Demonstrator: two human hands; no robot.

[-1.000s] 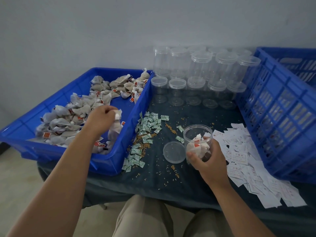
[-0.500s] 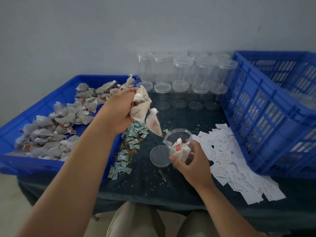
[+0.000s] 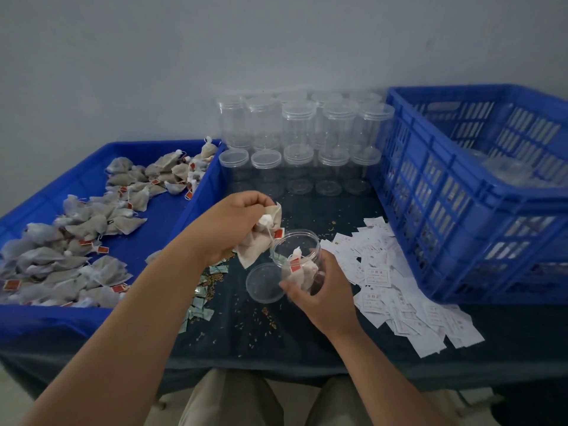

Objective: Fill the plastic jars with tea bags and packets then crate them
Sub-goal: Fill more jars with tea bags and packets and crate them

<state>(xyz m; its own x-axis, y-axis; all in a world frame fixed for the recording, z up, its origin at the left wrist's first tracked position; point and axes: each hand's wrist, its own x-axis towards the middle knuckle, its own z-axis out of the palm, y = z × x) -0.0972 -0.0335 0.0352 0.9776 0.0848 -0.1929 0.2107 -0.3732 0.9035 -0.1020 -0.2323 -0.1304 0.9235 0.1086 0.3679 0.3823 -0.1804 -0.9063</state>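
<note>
Tea bags [image 3: 257, 241] in left hand [image 3: 229, 222], beside jar [image 3: 299, 259] (right hand [image 3: 322, 290] around it).

blue crate [image 3: 436, 192], red-tagged tea bags [image 3: 92, 241], clear jar [image 3: 296, 256]

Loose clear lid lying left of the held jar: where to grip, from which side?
Probably pinch the lid by its rim at the near edge, coming from above on the person's side. It lies flat on the table, so only the thin rim offers hold; the jar crowds its right edge and tea bags hang over its far left edge, leaving the near edge free.
</note>
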